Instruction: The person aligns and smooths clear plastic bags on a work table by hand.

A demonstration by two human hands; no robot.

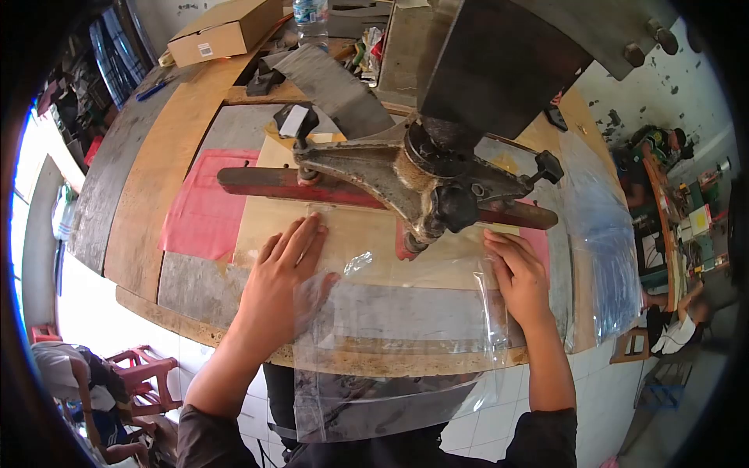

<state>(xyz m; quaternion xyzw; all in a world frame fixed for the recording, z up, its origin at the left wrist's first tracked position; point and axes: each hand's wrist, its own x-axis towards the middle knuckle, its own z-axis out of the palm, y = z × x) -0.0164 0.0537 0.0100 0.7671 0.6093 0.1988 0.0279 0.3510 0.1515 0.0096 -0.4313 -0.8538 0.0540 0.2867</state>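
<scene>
A clear plastic sheet (406, 324) lies over the work surface and hangs past its front edge towards my body. My left hand (289, 253) rests flat on the cream sheet (351, 234), fingers stretched forward and thumb apart, at the plastic's left edge. On the right, my right hand (516, 273) lies with its fingers extended over the plastic's right side, just in front of the bar. Between and beyond both hands stands a press head (374, 175) with a cast metal bracket and black knobs. Its long red-sided bar (265, 181) sits low over the cream sheet.
Pink sheets (207, 207) show at the left. A stack of clear bluish plastic (608, 265) drapes over the right edge. Behind are a cardboard box (222, 35), a water bottle (310, 19) and a blue pen (150, 90). Other people sit at lower left and far right.
</scene>
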